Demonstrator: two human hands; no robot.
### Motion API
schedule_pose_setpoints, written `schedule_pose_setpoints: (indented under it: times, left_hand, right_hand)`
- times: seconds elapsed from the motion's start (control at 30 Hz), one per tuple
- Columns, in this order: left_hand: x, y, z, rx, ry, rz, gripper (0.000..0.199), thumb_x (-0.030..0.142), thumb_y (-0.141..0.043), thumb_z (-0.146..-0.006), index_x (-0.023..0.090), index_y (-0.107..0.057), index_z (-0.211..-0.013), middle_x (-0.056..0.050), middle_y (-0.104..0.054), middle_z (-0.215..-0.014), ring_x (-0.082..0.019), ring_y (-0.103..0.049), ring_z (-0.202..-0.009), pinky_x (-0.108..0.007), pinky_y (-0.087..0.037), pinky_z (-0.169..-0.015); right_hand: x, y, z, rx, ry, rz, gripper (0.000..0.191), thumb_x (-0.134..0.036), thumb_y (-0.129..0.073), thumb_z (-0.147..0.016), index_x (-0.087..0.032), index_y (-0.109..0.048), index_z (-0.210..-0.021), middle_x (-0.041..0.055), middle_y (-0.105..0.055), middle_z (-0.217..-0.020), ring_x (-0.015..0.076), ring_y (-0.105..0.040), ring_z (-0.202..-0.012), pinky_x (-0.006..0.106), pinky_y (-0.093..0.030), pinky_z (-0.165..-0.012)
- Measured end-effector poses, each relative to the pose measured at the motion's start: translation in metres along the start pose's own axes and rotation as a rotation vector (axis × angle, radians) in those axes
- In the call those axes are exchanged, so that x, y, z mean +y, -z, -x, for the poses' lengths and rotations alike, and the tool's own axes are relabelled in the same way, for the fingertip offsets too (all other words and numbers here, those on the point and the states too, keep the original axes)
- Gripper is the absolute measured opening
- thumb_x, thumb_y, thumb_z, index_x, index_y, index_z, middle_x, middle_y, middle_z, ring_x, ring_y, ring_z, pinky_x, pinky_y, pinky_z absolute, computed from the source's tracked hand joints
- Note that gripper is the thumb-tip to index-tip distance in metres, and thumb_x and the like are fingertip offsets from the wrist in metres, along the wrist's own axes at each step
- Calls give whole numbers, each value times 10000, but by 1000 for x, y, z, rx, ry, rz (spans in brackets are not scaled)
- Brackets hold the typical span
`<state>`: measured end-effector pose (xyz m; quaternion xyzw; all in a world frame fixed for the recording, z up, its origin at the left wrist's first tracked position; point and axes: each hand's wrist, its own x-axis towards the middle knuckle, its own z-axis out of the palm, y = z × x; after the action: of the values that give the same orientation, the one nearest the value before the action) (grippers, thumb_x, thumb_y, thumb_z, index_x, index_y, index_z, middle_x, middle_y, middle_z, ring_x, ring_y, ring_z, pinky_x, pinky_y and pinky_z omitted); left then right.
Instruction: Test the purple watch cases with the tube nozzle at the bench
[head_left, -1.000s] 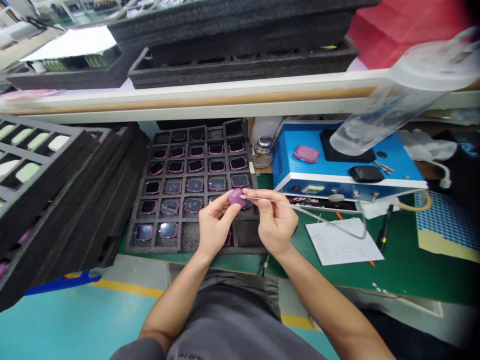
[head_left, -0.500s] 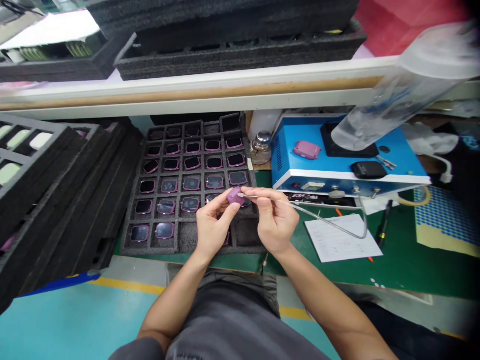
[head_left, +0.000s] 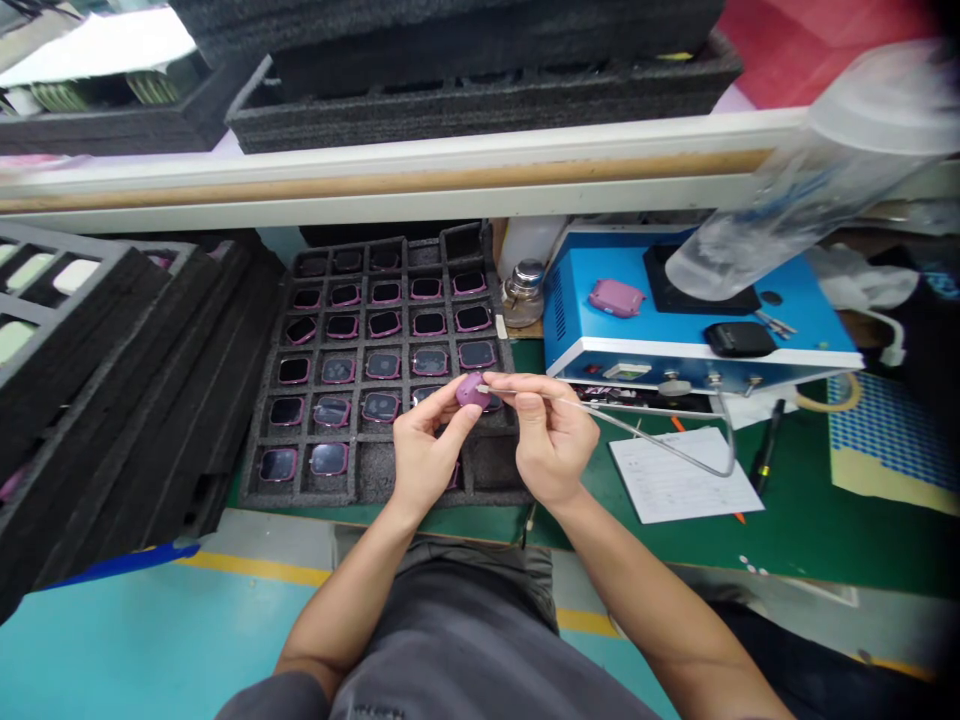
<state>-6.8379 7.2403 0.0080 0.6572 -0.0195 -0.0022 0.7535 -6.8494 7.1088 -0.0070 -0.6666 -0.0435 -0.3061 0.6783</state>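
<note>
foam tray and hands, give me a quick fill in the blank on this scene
The left hand grips a small purple device, and the right hand holds a thin wand up to it, above a foam tray coloured ____. The other purple device sits on top of a machine coloured ____. The sheet of white paper lies on a mat coloured ____.

Missing words: black, blue, green.
</note>
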Motion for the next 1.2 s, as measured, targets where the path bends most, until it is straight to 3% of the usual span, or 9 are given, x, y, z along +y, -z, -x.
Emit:
schedule_pose_setpoints:
  times: [0.2, 0.43, 0.77, 1.2]
  left_hand:
    - [0, 1, -1, -6, -16, -11, 380, 321, -836, -834, 199, -804, -1192, -84, -801, -1165, -229, -785, -1002, -333, -634, -948]
    - [1, 4, -5, 36, -18, -91, 446, 376, -851, -817, 180, -789, -1213, -107, -793, -1183, -254, -786, -1030, -376, -634, -976]
    - [5, -2, -10, 114, -26, -88, 432, 359, -878, -767, 187, -809, -1157, -95, -797, -1170, -265, -786, -1042, -408, -624, -1014]
    - [5, -1, -13, 128, -13, -107, 430, 362, -874, -758, 190, -811, -1147, -93, -798, -1171, -255, -779, -1065, -424, -591, -1065]
  right_hand:
    - [2, 0, 0, -8, -13, -24, 160, -308, -580, -1039, -244, -726, -1047, 61, -782, -1055, 225, -765, -1042, 419, -653, -930]
    - [-1, -6, -11, -20, 66, -54, 152, -242, -574, -1037, -241, -725, -1044, 47, -789, -1024, 173, -771, -989, 317, -635, -907]
    - [-1, -8, -18, -33, 47, -112, 175, -276, -574, -1043, -225, -742, -1035, 68, -776, -1030, 168, -764, -993, 301, -627, -910]
    - [1, -9, -21, -45, 27, -109, 209, -319, -565, -1045, -214, -745, -1047, 82, -779, -1044, 173, -755, -994, 308, -620, -906]
